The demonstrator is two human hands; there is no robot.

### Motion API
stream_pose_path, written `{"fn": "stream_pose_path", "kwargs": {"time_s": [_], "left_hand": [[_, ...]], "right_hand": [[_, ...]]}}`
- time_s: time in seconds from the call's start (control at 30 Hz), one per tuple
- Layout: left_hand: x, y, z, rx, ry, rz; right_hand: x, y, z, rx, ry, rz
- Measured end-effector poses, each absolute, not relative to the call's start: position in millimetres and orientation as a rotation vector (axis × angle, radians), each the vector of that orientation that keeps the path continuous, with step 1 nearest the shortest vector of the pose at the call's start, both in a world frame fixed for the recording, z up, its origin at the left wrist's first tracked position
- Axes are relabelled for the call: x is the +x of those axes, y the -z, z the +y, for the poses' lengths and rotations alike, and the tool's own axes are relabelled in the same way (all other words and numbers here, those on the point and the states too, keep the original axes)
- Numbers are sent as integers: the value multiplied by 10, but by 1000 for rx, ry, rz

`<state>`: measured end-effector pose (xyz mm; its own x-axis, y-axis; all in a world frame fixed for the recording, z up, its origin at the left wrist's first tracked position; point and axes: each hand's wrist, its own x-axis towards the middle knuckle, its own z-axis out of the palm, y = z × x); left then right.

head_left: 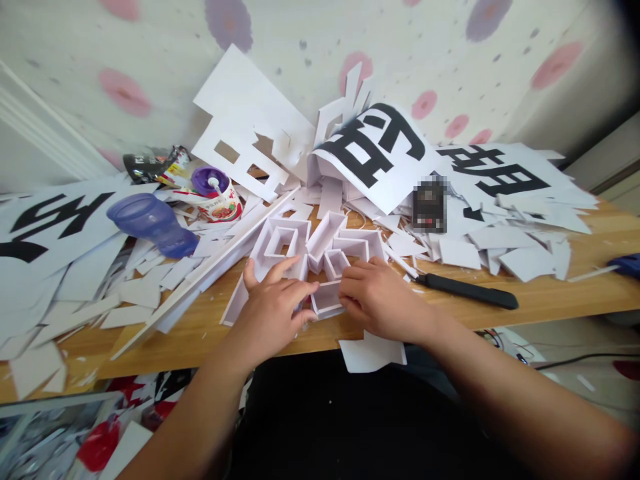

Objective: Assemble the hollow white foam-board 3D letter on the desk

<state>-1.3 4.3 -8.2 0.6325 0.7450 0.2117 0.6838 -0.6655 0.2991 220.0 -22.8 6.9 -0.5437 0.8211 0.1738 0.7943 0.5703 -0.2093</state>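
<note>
A white foam-board character with raised walls (327, 293) lies on the wooden table in front of me, its hollow compartments facing up. My left hand (273, 310) is over its left part with fingers spread, and the thumb and a fingertip are near the lower box-shaped section. On the right side, my right hand (377, 293) has its fingers curled over the character's wall, gripping it at the edge. Its fingertips are partly hidden. Right of that hand lies a black-handled tool (467, 291) with its tip toward the character.
A long white board strip (200, 277) slants along the left. Behind stand a purple-blue cup (153, 223), a food tub (220, 205), cut-out boards (250, 120) and printed character sheets (373, 150). White scraps (535, 257) cover much of the table; one piece (373, 353) overhangs the front edge.
</note>
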Motion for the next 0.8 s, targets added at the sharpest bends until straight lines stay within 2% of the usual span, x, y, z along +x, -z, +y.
{"fn": "stream_pose_path", "kwargs": {"time_s": [0.37,0.57,0.8], "left_hand": [[-19,70,47,2662,-458,1171],[-6,42,39,2637,-412,1188],[-12,-38,58,2595,-276,1224]], "right_hand": [[2352,-22,-215,-1401,-105,-2464],[2617,-63,-290,-1315,-209,-2411],[2616,-51,-338,-1352,-58,-2520]]}}
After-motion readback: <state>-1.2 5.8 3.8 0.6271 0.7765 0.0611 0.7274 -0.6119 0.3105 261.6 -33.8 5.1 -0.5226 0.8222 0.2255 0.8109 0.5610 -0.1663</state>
